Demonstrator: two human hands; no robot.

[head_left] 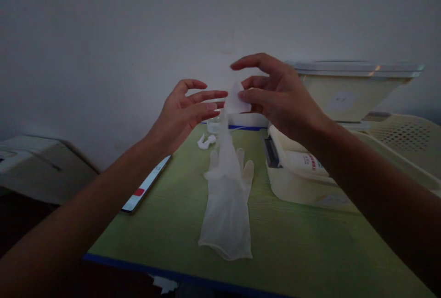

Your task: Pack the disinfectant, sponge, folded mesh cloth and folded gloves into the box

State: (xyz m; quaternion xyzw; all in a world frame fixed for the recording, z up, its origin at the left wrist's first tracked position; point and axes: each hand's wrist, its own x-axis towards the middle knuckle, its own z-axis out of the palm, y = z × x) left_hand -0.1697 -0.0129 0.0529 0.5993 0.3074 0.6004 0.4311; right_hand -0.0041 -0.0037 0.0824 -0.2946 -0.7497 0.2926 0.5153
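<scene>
Right hand (280, 93) pinches white sheet (235, 100) above glove (227, 215); left hand (179, 116), hold unclear; uneven tug could tear sheet.

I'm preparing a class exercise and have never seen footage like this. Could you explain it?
There is no machine: one person works bare-handed, seen in a single picture from a camera worn on the head. The right hand pinches a thin white sheet-like piece; the left hand is beside it, though whether it touches is unclear. On the blue-edged green tabletop are a translucent white glove, a flat phone with a lit screen and a cream plastic box.
</scene>
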